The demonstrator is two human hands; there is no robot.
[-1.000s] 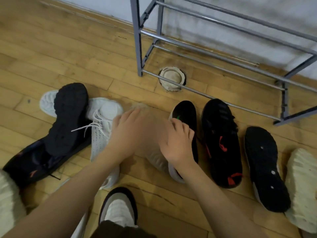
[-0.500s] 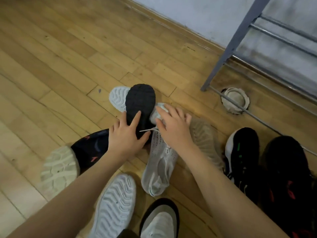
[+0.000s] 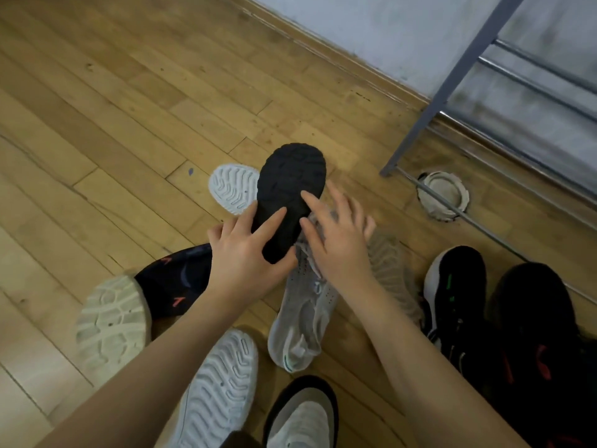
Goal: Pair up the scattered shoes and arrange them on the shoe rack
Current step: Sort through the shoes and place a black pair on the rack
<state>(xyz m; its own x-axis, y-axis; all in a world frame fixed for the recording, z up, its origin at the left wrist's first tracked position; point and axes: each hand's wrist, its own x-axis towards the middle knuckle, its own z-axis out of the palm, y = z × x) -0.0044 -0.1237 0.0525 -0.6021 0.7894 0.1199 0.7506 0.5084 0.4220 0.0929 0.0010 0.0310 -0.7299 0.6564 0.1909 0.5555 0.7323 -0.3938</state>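
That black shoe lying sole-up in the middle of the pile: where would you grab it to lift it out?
Probably across the narrow waist of the black sole-up shoe, coming from above. Its sole faces up and it rests on the white-soled shoe and the grey knit sneaker, so both edges there look free to pinch. The left hand already holds that near end; the right hand touches it with a fingertip.

Your hands sit mid-floor on the upturned shoe (image 3: 290,192) | knit shoe (image 3: 302,321) just right | shoe rack (image 3: 452,82) far right, against the wall (image 3: 371,30)
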